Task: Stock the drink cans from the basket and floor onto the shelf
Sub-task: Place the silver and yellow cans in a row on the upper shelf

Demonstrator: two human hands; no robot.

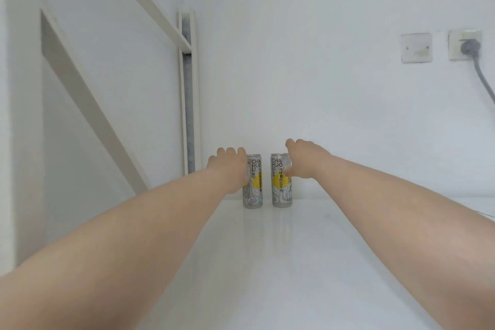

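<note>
- The left hand point(229, 167) covers the left edge of the left can point(254, 182), and the right hand point(305, 159) covers the right edge of the right can point(280, 182). The fingertips of both hands are hidden behind the cans.
- The small print low on the labels is too fine to read; only "CHA HUO LI" is clear.
- Both cans stand upright at the back of the white shelf point(267, 262), near the wall, with the long axis vertical and the labels facing the camera. They are side by side with a narrow gap between them, not touching.
- The left hand grips the left can from its left side, fingers curled round it.
- The right hand grips the right can from its right side, with the thumb on the front of the label.
- On the wall to the right, a grey plug point(468, 47) sits in a socket.
</note>
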